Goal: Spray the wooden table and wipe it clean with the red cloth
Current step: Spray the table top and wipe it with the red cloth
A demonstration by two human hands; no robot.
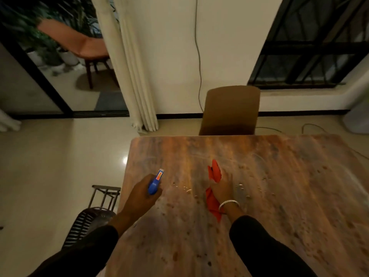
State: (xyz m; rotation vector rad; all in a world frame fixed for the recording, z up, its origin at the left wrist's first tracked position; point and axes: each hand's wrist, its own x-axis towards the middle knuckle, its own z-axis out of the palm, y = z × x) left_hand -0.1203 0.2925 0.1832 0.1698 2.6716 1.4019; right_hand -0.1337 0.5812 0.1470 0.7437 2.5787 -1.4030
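The wooden table [259, 196] fills the lower right of the head view, its left edge running down from the far corner toward the person, and its top is mottled with dark spots, pale smears and a scatter of small light droplets or crumbs near the middle. Those flecks lie between and just beyond the two hands, which suggests that some spraying has been done here, though I cannot tell for sure whether they are liquid or debris. The left hand [142, 193] is closed around a blue spray bottle [155, 183], fingers wrapped on its body, with the nozzle end pointing forward over the table's left edge; whether a finger rests on the trigger is not visible. The right hand [222, 188] presses palm down on the red cloth [214, 172], fingers spread flat rather than curled, so the cloth is pinned against the wood instead of being pinched. Part of the cloth sticks out ahead of the fingertips and another part trails back under the wrist, past a silver bangle [228, 203]. Judging by the marks across most of the surface, the wiping looks to be at an early stage: the far side and the near right area appear unwiped. A brown chair [231, 110] stands at the far edge.
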